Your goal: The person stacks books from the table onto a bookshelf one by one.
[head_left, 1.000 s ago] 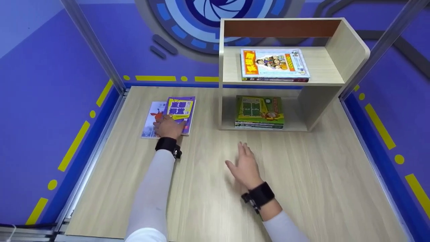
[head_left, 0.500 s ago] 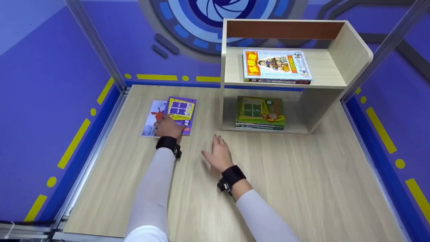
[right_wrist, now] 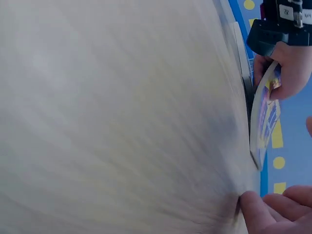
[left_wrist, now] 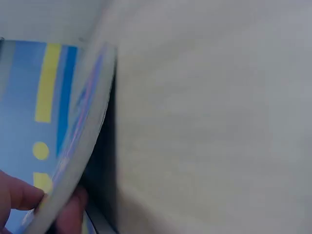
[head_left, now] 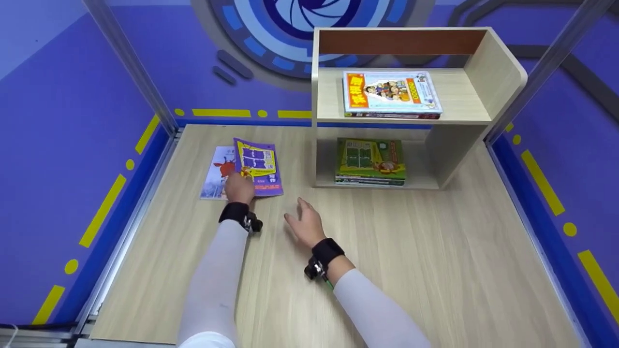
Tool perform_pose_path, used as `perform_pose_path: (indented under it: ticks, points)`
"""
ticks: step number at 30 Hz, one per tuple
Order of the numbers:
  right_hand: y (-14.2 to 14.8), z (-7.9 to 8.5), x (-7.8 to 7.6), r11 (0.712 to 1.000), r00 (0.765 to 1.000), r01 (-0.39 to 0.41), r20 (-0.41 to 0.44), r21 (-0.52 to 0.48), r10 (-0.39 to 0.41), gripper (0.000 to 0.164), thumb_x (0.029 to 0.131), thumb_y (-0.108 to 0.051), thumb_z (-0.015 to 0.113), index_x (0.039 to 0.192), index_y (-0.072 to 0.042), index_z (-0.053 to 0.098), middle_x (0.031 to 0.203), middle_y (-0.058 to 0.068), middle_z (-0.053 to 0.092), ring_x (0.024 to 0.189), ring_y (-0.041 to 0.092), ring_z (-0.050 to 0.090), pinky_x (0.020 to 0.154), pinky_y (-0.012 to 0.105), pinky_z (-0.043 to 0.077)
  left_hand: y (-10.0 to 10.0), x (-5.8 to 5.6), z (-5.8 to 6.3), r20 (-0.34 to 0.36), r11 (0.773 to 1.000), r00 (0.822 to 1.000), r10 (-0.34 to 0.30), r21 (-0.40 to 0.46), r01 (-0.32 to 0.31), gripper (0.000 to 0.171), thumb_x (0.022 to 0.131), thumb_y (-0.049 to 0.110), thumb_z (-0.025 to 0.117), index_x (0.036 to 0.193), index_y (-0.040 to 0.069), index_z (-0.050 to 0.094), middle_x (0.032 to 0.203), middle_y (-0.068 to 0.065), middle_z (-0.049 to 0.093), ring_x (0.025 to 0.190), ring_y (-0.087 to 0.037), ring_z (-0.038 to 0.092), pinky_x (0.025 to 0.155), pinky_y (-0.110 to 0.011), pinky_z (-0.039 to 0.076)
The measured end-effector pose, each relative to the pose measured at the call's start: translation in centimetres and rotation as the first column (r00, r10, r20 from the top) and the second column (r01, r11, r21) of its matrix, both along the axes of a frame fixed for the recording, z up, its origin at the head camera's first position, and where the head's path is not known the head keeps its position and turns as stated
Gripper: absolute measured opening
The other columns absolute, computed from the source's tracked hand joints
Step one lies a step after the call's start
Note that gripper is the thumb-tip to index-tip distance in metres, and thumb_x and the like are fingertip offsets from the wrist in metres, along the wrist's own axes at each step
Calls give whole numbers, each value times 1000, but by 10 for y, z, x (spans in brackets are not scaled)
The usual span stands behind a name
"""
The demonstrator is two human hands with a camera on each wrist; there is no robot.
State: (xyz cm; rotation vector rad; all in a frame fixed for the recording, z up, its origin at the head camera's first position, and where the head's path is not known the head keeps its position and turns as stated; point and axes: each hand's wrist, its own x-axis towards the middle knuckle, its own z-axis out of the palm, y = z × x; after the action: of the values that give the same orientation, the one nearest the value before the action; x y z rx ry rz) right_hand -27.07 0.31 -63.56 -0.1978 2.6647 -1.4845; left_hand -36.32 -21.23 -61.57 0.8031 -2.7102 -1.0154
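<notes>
My left hand (head_left: 239, 187) pinches the left side of a purple and yellow book (head_left: 261, 166), tilted with its left part raised. In the left wrist view the fingers (left_wrist: 72, 214) lie on both faces of the purple book (left_wrist: 80, 141). Partly under it, flat on the table, lies a pale book with a red figure (head_left: 213, 181) on its cover. My right hand (head_left: 307, 227) hovers low over the table to the right of the books, fingers extended and holding nothing. In the right wrist view the purple book (right_wrist: 265, 117) stands apart from its fingertips.
A two-level wooden shelf (head_left: 315, 96) stands at the back right of the table (head_left: 411, 270). On its upper level lie stacked books with a comic cover (head_left: 391, 93); below is a green book stack (head_left: 371, 159). Blue walls enclose the back and sides.
My left hand has gone from resting on the books to gripping the purple one, whose left side has risen as it turned. My right hand has moved left, closer to the books.
</notes>
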Motion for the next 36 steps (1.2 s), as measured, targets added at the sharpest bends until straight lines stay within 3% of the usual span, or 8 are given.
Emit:
perform_pose_path:
  ticks: [7,11,14,18,23,26,29,36]
  points:
    - [0,9,-7,1000,998,13,64,13,-13,77,90,-41,58,145,4,28,145,23,37,134,32,37,112,40,29,29,35,6,-196,995,977,-87,26,93,37,91,23,57,115,-4,48,100,-23,62,96,-42,59,84,-51,45]
    - [6,17,-10,997,996,66,70,-29,-63,61,91,-41,56,130,5,45,121,21,56,113,31,54,98,42,43,49,66,6,-265,983,956,-130,95,160,36,90,21,58,117,-1,48,98,-22,62,93,-39,60,80,-49,46]
    - [11,21,-10,991,988,125,102,-58,-119,58,91,-43,56,125,4,47,107,17,62,99,28,58,89,41,47,60,91,3,-309,967,942,-130,170,189,48,91,21,58,133,3,42,111,-21,62,99,-34,60,84,-46,47]
    - [18,21,-6,983,976,174,143,-64,-163,65,92,-45,53,133,3,41,111,18,63,100,26,58,91,40,46,78,127,2,-327,944,941,-88,275,185,48,92,25,58,133,5,42,107,-18,62,94,-27,60,79,-42,49]
    - [29,16,10,986,989,150,1,72,-151,47,94,-43,50,115,-1,50,86,14,63,80,26,61,74,40,49,104,166,0,-297,932,953,-54,329,155,35,94,29,55,119,6,47,93,-8,60,81,-20,57,67,-33,46]
    - [40,13,23,979,987,150,-86,140,-139,40,96,-42,47,105,-3,50,74,9,59,69,23,57,63,37,47,118,181,-1,-291,935,956,-44,324,141,33,95,29,54,119,7,46,95,-7,61,81,-18,56,66,-31,45]
    - [53,14,33,981,985,140,-115,131,-126,35,97,-40,46,99,-5,47,70,5,54,63,20,53,56,33,43,131,190,-2,-300,927,953,-48,342,155,34,95,27,54,121,8,45,96,-7,62,81,-17,57,65,-31,46]
    - [93,17,46,988,984,144,-114,50,-137,33,97,-39,48,101,-7,46,73,4,55,64,16,52,55,30,42,161,199,-2,-291,858,950,-113,454,241,32,96,26,53,122,10,43,93,-5,60,76,-15,58,61,-31,49]
